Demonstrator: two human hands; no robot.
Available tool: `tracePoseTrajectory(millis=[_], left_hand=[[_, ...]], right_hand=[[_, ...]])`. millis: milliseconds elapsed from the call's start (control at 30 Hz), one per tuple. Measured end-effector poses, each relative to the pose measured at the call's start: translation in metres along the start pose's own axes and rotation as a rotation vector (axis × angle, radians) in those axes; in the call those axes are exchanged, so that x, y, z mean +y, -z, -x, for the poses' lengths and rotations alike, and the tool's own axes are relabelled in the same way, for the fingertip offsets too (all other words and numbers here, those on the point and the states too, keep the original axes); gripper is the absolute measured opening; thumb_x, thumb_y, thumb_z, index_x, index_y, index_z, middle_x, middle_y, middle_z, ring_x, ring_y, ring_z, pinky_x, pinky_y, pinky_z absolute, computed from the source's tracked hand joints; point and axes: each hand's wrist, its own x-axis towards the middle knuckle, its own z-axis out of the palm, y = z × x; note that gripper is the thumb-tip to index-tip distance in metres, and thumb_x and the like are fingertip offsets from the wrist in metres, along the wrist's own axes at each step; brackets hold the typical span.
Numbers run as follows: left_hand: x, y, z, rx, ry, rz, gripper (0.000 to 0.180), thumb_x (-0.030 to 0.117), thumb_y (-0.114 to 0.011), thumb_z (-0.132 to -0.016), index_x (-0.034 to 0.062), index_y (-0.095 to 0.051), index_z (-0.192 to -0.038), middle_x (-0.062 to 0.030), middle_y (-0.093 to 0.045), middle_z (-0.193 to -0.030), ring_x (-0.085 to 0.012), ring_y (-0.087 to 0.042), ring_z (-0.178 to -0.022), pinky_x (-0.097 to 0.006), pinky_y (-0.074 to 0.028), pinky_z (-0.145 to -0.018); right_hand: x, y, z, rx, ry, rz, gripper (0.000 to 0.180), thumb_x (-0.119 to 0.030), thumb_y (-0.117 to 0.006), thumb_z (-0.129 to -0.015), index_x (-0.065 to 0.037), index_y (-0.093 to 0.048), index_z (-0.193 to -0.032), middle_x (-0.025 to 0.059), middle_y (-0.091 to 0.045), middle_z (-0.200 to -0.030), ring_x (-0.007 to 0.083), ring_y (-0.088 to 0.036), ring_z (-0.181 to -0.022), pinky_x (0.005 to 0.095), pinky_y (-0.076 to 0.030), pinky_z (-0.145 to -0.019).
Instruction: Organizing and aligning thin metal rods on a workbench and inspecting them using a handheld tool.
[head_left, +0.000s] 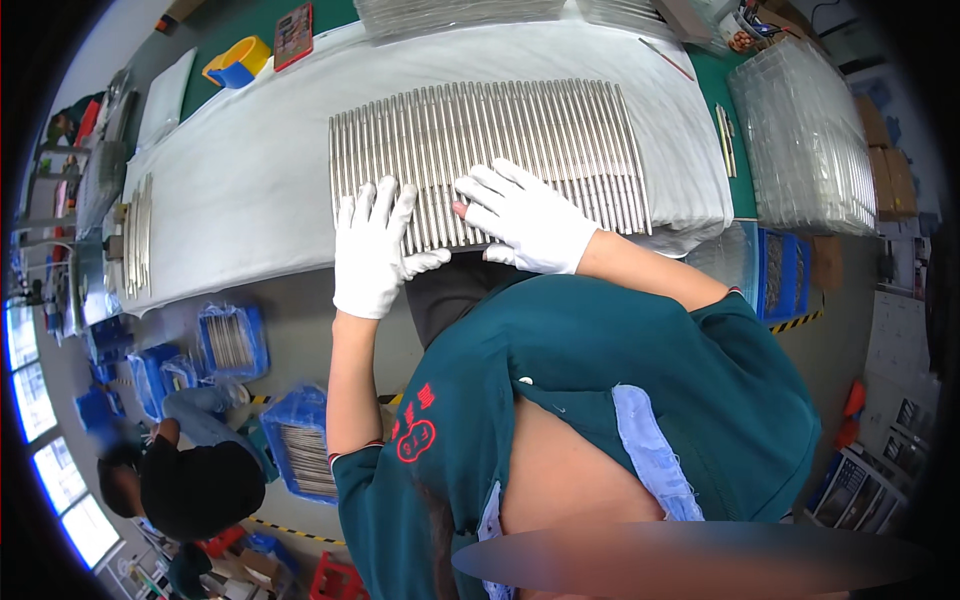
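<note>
Left hand (372, 255): gloved, fingers spread flat on the metal rods (520, 140).
Right hand (528, 222): gloved, fingers splayed flat on the same rods, gripping nothing.
Rods: lay side by side on the white-clothed counter (240, 170).

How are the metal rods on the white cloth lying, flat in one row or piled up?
Flat, in one row. The metal rods lie side by side on the white cloth, with both gloved hands, left hand and right hand, resting flat on them.

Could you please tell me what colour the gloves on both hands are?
White, on both the left hand and right hand; seen in the head view.
</note>
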Motion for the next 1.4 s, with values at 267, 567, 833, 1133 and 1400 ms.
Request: tracePoseTrajectory(millis=[267, 567, 833, 1133, 1400], left_hand=[[0.008, 0.000, -0.002, -0.009, -0.021, -0.008, 0.085, 0.064, -0.061, -0.068, 0.0061, -0.050, -0.129, -0.0193, -0.051, -0.129, -0.0395, -0.047, -0.118, -0.051, -0.030, -0.102], [0.024, -0.004, 0.016, -0.016, 0.062, -0.001, 0.083, 0.063, -0.060, -0.073, 0.0080, -0.047, -0.133, -0.0189, -0.050, -0.132, -0.0396, -0.046, -0.120, -0.052, -0.028, -0.105], [0.028, -0.004, 0.026, -0.019, 0.108, 0.047, 0.080, 0.060, -0.061, -0.074, 0.0079, -0.047, -0.133, -0.0182, -0.049, -0.133, -0.0378, -0.045, -0.123, -0.053, -0.026, -0.107], [-0.023, 0.007, 0.043, 0.053, 0.320, -0.091, 0.078, 0.057, -0.062, -0.077, 0.0050, -0.047, -0.133, -0.0220, -0.047, -0.134, -0.0413, -0.043, -0.123, -0.053, -0.028, -0.105], [-0.011, 0.001, 0.047, 0.057, 0.312, -0.059, 0.076, 0.053, -0.065, -0.076, 0.0018, -0.050, -0.129, -0.0237, -0.047, -0.133, -0.0410, -0.045, -0.118, -0.052, -0.029, -0.102]], right_hand=[[0.002, 0.002, 0.004, 0.018, 0.044, -0.076, 0.067, -0.034, -0.066, -0.077, -0.002, -0.045, -0.132, 0.0191, -0.042, -0.138, 0.0335, -0.035, -0.132, 0.0455, -0.022, -0.111], [0.082, 0.044, 0.076, 0.143, -0.463, 0.302, 0.041, -0.029, -0.051, -0.085, -0.003, -0.052, -0.117, 0.0154, -0.048, -0.129, 0.0289, -0.041, -0.123, 0.0431, -0.029, -0.105], [0.082, 0.052, 0.094, -0.038, -0.619, 0.328, 0.043, -0.027, -0.047, -0.091, -0.006, -0.048, -0.128, 0.0121, -0.048, -0.133, 0.0269, -0.038, -0.128, 0.0413, -0.023, -0.110], [0.054, 0.042, 0.073, -0.039, -0.337, 0.097, 0.071, -0.051, -0.053, -0.083, -0.003, -0.042, -0.135, 0.0173, -0.039, -0.141, 0.0340, -0.032, -0.133, 0.0436, -0.021, -0.112], [0.027, 0.024, 0.049, -0.118, -0.140, 0.064, 0.084, -0.061, -0.050, -0.079, 0.001, -0.041, -0.134, 0.0210, -0.034, -0.143, 0.0373, -0.029, -0.134, 0.0466, -0.017, -0.113]])
